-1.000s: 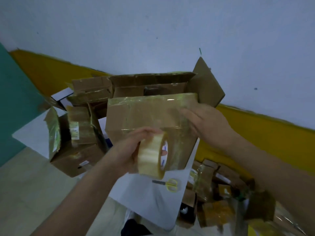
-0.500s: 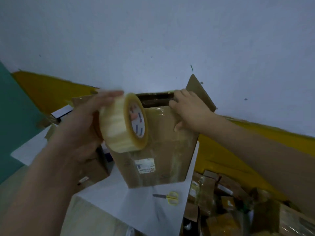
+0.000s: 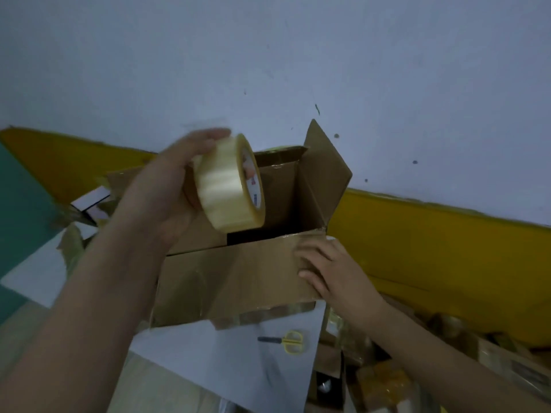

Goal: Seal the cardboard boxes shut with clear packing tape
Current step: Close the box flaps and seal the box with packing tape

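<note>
A taped brown cardboard box (image 3: 232,281) lies flat on the white table (image 3: 220,353) in the middle of the view. My right hand (image 3: 331,272) rests on its right end, fingers spread over the top face. My left hand (image 3: 167,192) holds a roll of clear packing tape (image 3: 229,186) raised above the box, fingers curled over the roll. Behind stands a large open cardboard box (image 3: 301,189) with its flaps up.
Yellow-handled scissors (image 3: 286,341) lie on the white table in front of the box. Several taped cardboard boxes (image 3: 384,380) are piled low at the right. More cardboard (image 3: 92,201) lies at the left. A white wall with a yellow band (image 3: 432,242) stands close behind.
The box went from standing on end to lying flat on the table. My right hand slid from its top edge to its right end. The tape roll moved right, above the box.
</note>
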A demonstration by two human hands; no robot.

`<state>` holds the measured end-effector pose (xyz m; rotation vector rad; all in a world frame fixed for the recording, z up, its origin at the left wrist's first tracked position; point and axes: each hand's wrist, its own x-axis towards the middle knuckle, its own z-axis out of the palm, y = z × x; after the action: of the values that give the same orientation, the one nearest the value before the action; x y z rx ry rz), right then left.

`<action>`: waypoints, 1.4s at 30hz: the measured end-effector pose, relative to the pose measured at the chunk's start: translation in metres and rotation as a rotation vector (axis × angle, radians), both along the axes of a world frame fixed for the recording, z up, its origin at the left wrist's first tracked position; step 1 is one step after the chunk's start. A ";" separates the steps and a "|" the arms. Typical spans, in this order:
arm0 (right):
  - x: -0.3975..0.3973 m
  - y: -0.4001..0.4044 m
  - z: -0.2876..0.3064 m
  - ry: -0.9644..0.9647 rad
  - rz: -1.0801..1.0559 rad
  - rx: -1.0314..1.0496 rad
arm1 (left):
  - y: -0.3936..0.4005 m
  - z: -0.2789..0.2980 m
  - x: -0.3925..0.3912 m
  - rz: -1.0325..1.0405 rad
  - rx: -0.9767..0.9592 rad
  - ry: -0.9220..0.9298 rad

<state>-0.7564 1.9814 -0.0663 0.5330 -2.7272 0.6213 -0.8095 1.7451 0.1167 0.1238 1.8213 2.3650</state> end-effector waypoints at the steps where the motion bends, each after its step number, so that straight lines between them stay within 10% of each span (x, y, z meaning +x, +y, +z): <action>1: -0.005 0.004 0.005 -0.027 -0.079 0.066 | 0.003 -0.007 -0.002 -0.013 -0.031 -0.016; 7: -0.031 0.019 0.024 -0.271 -0.219 0.263 | 0.010 -0.049 -0.005 -0.031 -0.111 -0.129; 18: -0.031 0.021 0.008 -0.164 -0.190 0.094 | 0.026 -0.072 0.006 -0.118 -0.164 -0.146; 25: -0.020 0.008 0.095 -0.035 -0.040 -0.591 | 0.057 -0.070 0.024 -0.228 -0.247 -0.069; 42: -0.046 -0.001 0.120 -0.025 -0.033 -0.513 | 0.086 -0.089 0.045 -0.149 -0.129 -0.089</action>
<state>-0.8021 1.9807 0.0532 0.3496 -2.4475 1.2681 -0.7648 1.8308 0.0279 0.1310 1.8477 2.1137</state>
